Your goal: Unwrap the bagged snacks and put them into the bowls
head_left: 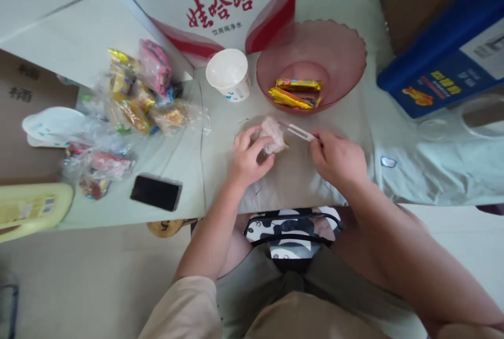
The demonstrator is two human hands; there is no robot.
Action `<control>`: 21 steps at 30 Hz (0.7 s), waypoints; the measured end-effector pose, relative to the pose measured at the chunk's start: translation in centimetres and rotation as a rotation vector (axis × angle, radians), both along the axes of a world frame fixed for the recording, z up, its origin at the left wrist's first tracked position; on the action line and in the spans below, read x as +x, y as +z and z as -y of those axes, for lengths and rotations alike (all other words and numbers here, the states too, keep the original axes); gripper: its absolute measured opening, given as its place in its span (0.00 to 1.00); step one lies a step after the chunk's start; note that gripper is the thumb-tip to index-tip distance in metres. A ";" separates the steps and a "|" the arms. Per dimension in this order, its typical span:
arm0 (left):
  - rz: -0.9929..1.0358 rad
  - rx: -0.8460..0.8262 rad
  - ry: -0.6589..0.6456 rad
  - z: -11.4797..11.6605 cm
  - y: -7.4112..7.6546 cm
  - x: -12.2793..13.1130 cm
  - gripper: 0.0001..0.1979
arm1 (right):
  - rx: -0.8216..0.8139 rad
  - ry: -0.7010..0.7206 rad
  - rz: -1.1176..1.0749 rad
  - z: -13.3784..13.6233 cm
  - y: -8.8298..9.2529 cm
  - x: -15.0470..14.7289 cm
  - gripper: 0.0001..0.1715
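Observation:
My left hand (250, 158) is closed around a small whitish-pink lump (272, 135), with a bit of yellow at its lower right. Blur hides whether the lump is a wrapped snack or bare food. My right hand (340, 158) grips a slim pale utility knife (300, 131) with a long slot along its body. Its front end points left and reaches the lump's upper right side; whether they touch, I cannot tell. Just beyond my hands, a pink translucent bowl (346, 61) with a scalloped rim holds yellow-wrapped snack packets (293, 98). A white paper cup (228, 74) stands left of the bowl.
Wrapped snacks (134, 100) are heaped at the left, near a black phone (156, 192) and another paper cup (55, 125). A white and red carton (220, 8) stands behind. A blue box (441, 61) is at the right, a yellow container (33, 208) at the left edge.

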State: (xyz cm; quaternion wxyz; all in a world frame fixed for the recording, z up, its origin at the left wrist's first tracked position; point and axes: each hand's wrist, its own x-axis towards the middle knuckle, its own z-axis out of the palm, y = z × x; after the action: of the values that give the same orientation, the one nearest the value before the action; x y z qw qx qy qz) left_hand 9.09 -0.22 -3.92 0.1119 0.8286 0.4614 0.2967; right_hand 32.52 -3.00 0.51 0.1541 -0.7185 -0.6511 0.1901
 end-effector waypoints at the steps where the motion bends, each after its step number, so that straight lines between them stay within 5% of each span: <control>1: 0.006 0.008 -0.003 -0.1 -0.2 0.2 0.17 | 0.012 -0.008 -0.080 0.1 0.0 0.1 0.19; 5: 0.045 -0.049 -0.074 -0.5 -0.8 0.3 0.20 | 0.030 0.014 -0.407 0.5 -0.4 0.4 0.17; 9: 0.036 -0.054 -0.042 -0.2 -0.9 -0.4 0.19 | 0.032 -0.028 -0.508 0.6 -1.1 0.1 0.22; 16: 0.060 0.005 0.032 -0.1 -1.1 -1.0 0.26 | 0.220 0.138 -0.267 0.6 -1.5 -1.0 0.20; 21: 0.081 -0.035 0.223 -0.5 -0.8 -1.6 0.30 | 0.195 0.265 -0.157 0.8 -1.7 -0.3 0.20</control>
State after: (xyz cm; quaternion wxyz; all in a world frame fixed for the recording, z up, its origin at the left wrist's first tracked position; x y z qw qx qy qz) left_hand 7.51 0.33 -4.73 0.1111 0.7573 0.5510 0.3325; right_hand 32.20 -3.82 -1.19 0.2470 -0.5912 -0.7412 0.2002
